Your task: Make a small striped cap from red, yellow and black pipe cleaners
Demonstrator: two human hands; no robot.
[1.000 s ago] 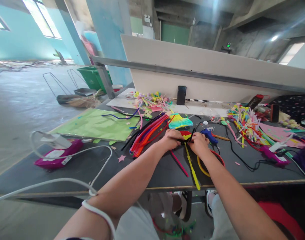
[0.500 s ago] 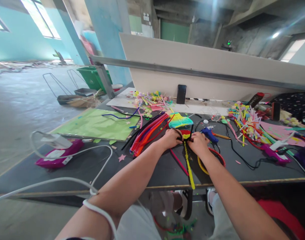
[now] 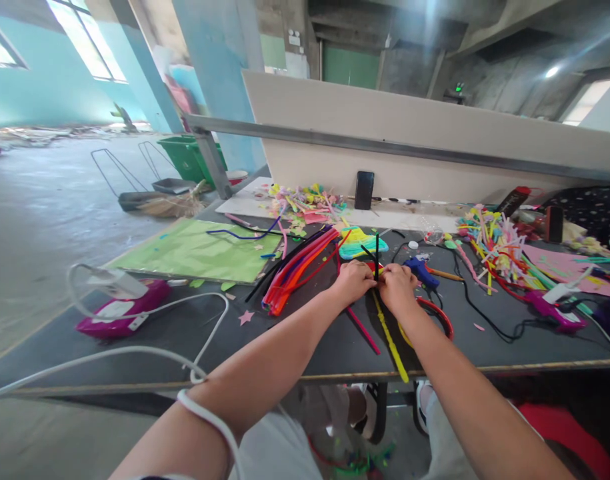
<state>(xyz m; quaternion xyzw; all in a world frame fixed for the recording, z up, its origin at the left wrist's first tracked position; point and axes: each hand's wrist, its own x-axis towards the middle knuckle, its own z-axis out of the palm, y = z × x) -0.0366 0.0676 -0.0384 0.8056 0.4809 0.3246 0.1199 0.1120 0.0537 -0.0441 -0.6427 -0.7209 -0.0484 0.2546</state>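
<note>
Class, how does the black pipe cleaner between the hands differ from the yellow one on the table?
The black pipe cleaner stands upright, pinched between left hand and right hand; the yellow pipe cleaner lies flat on the table. Black's tip points up; yellow's near end overhangs the table's front edge. Both are thin craft stems.

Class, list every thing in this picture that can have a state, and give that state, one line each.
left hand: grip shut on the black pipe cleaner
right hand: grip shut on the same pipe cleaner
black pipe cleaner: bent, two ends sticking up
yellow pipe cleaner: lying flat, straight
phone: propped upright, screen dark
blue glue gun: lying on its side
green paper sheet: lying flat
</note>
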